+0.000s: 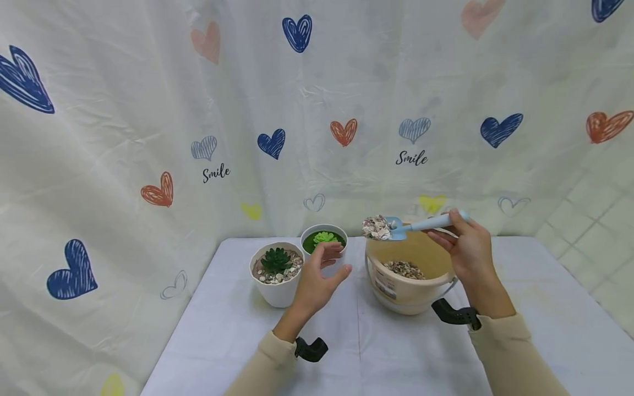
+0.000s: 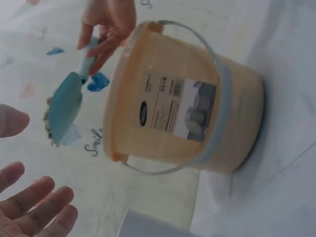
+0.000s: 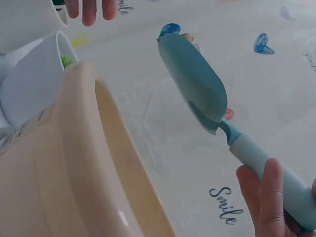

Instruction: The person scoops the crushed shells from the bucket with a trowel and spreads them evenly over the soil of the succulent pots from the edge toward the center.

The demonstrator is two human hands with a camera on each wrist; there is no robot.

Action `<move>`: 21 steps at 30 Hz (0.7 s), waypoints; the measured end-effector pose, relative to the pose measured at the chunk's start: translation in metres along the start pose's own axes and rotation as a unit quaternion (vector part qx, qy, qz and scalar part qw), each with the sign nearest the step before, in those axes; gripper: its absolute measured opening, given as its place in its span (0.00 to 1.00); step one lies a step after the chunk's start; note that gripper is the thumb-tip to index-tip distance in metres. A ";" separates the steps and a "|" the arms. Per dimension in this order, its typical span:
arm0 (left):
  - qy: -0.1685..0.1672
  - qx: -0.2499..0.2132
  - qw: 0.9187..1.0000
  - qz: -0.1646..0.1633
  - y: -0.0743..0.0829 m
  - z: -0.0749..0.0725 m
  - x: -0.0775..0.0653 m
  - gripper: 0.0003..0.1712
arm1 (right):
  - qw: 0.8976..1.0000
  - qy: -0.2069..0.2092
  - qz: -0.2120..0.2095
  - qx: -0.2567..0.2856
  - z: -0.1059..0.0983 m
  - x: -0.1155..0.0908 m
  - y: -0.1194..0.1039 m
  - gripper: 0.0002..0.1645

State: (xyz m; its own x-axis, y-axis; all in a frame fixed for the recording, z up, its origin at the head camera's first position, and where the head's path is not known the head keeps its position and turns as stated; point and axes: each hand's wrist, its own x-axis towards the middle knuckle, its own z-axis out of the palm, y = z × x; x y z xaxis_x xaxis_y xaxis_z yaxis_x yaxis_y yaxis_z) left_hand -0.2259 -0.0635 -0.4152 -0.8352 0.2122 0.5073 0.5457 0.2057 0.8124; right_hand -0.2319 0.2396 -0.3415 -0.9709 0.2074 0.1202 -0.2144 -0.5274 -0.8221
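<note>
My right hand (image 1: 469,250) grips the handle of a light blue trowel (image 1: 396,227) above the rim of a cream bucket (image 1: 411,289). Small pale stones (image 1: 376,226) are heaped on the trowel's blade, which points left. More gravel (image 1: 405,269) lies at the bottom of the bucket. Fingers spread and holding nothing, my left hand (image 1: 317,283) hovers in front of two white pots. The nearer pot (image 1: 277,294) has a dark green succulent (image 1: 275,260) set in pebbles. In the pot behind (image 1: 324,226) sits a bright green succulent (image 1: 324,237), partly covered by my fingers in the head view.
A white cloth covers the table (image 1: 223,352). Behind it hangs a pale curtain (image 1: 366,82) printed with hearts. The bucket's thin handle (image 2: 224,113) hangs down its side, near a printed label (image 2: 175,106).
</note>
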 end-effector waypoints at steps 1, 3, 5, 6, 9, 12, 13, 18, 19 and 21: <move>0.011 0.013 1.000 0.007 0.000 -0.005 0.000 0.25 | 1.000 0.001 0.002 0.001 0.003 0.001 0.001 0.16; 0.034 0.034 0.999 0.022 0.000 -0.017 0.001 0.24 | 1.000 0.000 0.004 0.001 0.009 0.002 0.003 0.16; 0.055 0.050 0.997 0.033 0.000 -0.029 0.001 0.23 | 1.000 -0.004 0.008 0.005 0.014 0.003 0.005 0.17; 0.066 0.058 0.995 0.037 0.000 -0.036 0.001 0.23 | 1.000 -0.005 0.009 0.006 0.017 0.003 0.005 0.16; 0.101 0.092 0.989 0.049 -0.001 -0.056 0.001 0.23 | 1.000 -0.016 0.016 0.007 0.026 0.003 0.008 0.17; 0.136 0.147 0.978 0.054 -0.006 -0.076 -0.001 0.24 | 0.999 -0.022 0.031 0.013 0.035 0.004 0.012 0.16; 0.145 0.166 0.974 0.056 -0.008 -0.082 -0.002 0.24 | 0.999 -0.025 0.037 0.016 0.039 0.004 0.014 0.16; 0.162 0.238 0.956 0.049 -0.023 -0.109 -0.011 0.27 | 0.998 -0.027 0.064 0.012 0.053 0.005 0.024 0.16; 0.160 0.248 0.955 0.043 -0.026 -0.113 -0.013 0.28 | 0.997 -0.028 0.067 0.009 0.056 0.006 0.026 0.17; 0.151 0.267 0.952 0.023 -0.033 -0.120 -0.018 0.32 | 0.997 -0.022 0.072 0.002 0.060 0.007 0.031 0.17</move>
State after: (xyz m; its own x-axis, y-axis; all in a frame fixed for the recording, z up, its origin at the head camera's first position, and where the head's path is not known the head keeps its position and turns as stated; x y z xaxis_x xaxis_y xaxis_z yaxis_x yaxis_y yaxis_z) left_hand -0.2370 -0.1883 -0.4163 -0.7466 -0.0347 0.6644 0.4724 0.6756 0.5660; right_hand -0.2521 0.1754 -0.3321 -0.9953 0.0930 0.0258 -0.0731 -0.5517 -0.8308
